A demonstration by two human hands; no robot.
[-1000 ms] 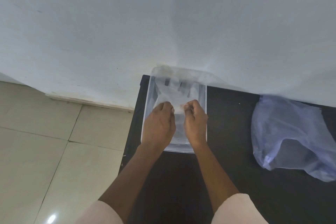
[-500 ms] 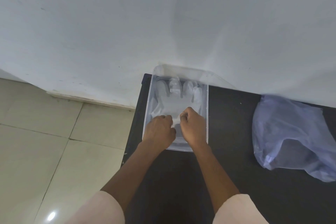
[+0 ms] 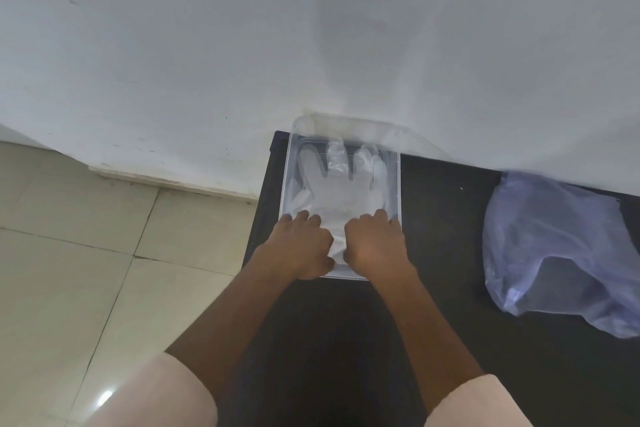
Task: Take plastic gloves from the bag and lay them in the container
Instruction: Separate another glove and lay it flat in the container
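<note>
A clear plastic glove [image 3: 341, 194] lies flat in the transparent rectangular container [image 3: 398, 184], its fingers pointing toward the wall. The container stands at the far left corner of the black table [image 3: 450, 305]. My left hand [image 3: 298, 246] and my right hand [image 3: 375, 243] rest side by side on the glove's cuff at the container's near end. Their fingers curl down onto the plastic, and the fingertips are hidden. The bluish translucent plastic bag [image 3: 561, 253] lies crumpled on the table to the right, apart from both hands.
A white wall [image 3: 311, 45] rises directly behind the container and the bag. The table's left edge drops to a beige tiled floor [image 3: 104, 253]. Dark tabletop stretches between the container and the bag.
The glove has gone from hanging bunched above the container to lying spread inside it. Both hands have lowered toward the near end and moved slightly apart.
</note>
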